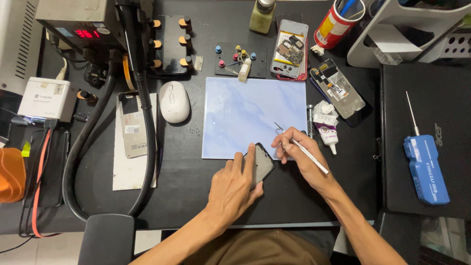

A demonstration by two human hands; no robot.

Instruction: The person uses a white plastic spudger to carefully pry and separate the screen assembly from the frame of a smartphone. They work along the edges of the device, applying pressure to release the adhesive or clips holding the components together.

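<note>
My left hand (234, 185) grips a dark smartphone (262, 164), tilted up on edge at the near edge of a pale blue work mat (245, 113). My right hand (297, 152) holds metal tweezers (306, 153) like a pen, its fingertips right beside the phone's top corner. The tweezers' fine tip (278, 126) points up over the mat.
A white mouse (173, 101), a metal back plate (131, 125) and a thick black hose (144, 113) lie left of the mat. Two opened phones (290, 49) (338, 91), a glue tube (328, 135) and a red can (336, 23) sit behind right. A blue screwdriver case (426, 169) rests on a laptop.
</note>
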